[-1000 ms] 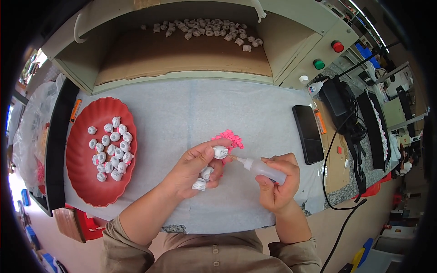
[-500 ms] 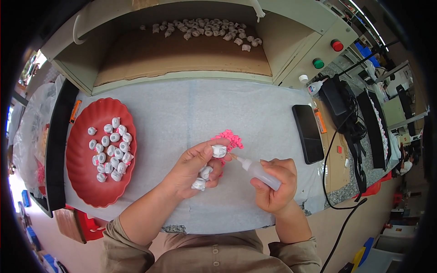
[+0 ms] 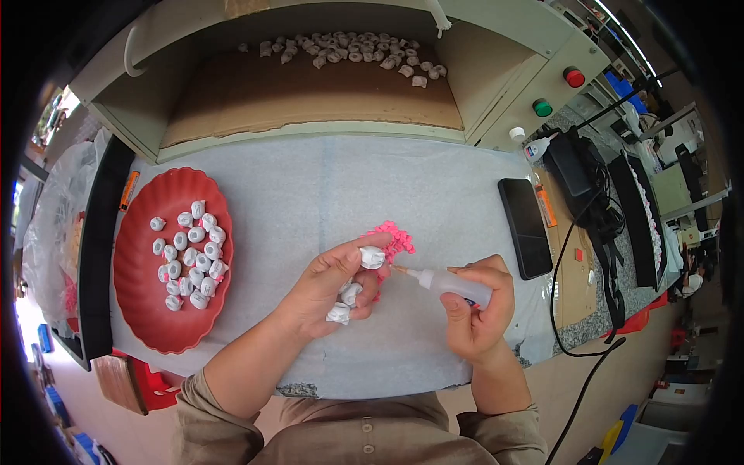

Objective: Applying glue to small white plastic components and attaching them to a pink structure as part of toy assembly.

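A: Head view: right hand (image 3: 482,311), curled round a translucent plastic squeeze bottle (image 3: 462,287), has tipped it flatter!
B: Left hand (image 3: 327,280) unmoved above the white-covered table (image 3: 271,194), pinching one crinkled white rounded piece (image 3: 372,257) beside the nozzle (image 3: 413,273), two more pieces (image 3: 339,313) tucked in.

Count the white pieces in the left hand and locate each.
3 in the left hand: top piece pinched in the fingers; middle piece and bottom piece lower in view. Others may be hidden.

Left hand (image 3: 332,285) and right hand (image 3: 482,311) bent in grips near each other
The bare left forearm (image 3: 256,353) slants up and inward, thumb and index finger pinching, other fingers (image 3: 367,287) curled below; the bare right forearm (image 3: 498,384) stands steeper, hand clenched, thumb bent
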`<state>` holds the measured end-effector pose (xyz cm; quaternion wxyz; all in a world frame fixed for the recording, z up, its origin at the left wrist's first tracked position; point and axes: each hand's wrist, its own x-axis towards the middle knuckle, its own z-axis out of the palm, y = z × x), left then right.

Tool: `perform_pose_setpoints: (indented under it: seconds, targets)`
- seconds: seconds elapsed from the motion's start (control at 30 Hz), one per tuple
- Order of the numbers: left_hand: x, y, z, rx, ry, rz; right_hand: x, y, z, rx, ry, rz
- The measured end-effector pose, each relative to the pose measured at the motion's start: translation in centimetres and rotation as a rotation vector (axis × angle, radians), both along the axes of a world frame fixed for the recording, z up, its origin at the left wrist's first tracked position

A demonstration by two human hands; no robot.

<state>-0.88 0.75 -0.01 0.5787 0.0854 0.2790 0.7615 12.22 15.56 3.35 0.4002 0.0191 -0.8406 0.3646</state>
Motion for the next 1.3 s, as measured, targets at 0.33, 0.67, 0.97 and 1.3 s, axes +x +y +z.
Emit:
perform_pose_setpoints:
  seconds: [0.33, 0.67, 0.97, 1.3]
  targets:
    - [0.05, -0.1, -0.33, 0.021, 0.018, -0.016, -0.31, -0.16, -0.26, -0.159, -0.006, 0.025]
    - [0.07, -0.1, -0.22, 0.01, 0.023, -0.015, -0.38, 0.04, -0.27, -0.178, -0.004, 0.046]
    - [0.04, -0.11, -0.27, 0.016, 0.005, 0.002, -0.27, 0.26, -0.01, -0.161, -0.013, 0.039]
    - [0.0, 0.0, -0.18, 0.036, 0.014, -0.015, -0.29, 0.39, -0.08, -0.173, -0.013, 0.022]
